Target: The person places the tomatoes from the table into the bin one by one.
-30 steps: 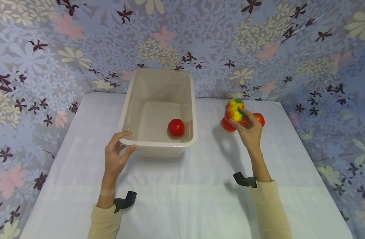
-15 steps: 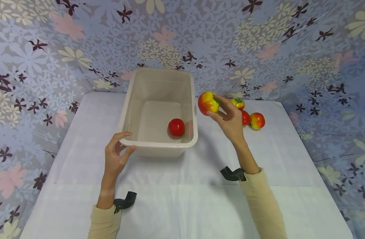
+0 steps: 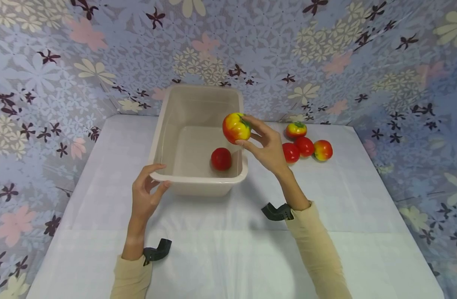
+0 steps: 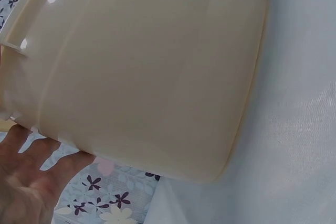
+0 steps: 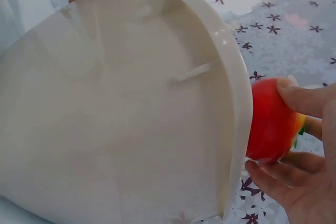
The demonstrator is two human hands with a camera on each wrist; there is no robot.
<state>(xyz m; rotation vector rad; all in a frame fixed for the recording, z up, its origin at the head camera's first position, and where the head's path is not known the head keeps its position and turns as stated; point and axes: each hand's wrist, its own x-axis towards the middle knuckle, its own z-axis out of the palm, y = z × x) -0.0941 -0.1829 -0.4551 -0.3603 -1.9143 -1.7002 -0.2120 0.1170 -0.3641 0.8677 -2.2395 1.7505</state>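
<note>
A beige plastic bin (image 3: 198, 181) stands on the table, with one red tomato (image 3: 221, 159) on its floor at the near right. My left hand (image 3: 146, 195) grips the bin's near left corner, thumb outside and fingers over the rim. In the left wrist view those fingers (image 4: 68, 169) reach along the bin's side wall. My right hand (image 3: 267, 147) holds a red-and-yellow tomato (image 3: 236, 128) with a green stem between thumb and fingers, over the bin's right rim. In the right wrist view this tomato shows its red side, partly behind the rim.
Right of the bin, a red-and-yellow tomato (image 3: 296, 130) lies at the back, near two red tomatoes, one a red tomato (image 3: 304, 146) in the middle, and another red-and-yellow tomato (image 3: 323, 150). Flowered cloth (image 3: 265, 50) hangs behind the white-covered table (image 3: 221, 249).
My right hand has lifted the red-and-yellow tomato from the group at the right and carried it left to over the bin's rim. The left hand and bin have stayed put.
</note>
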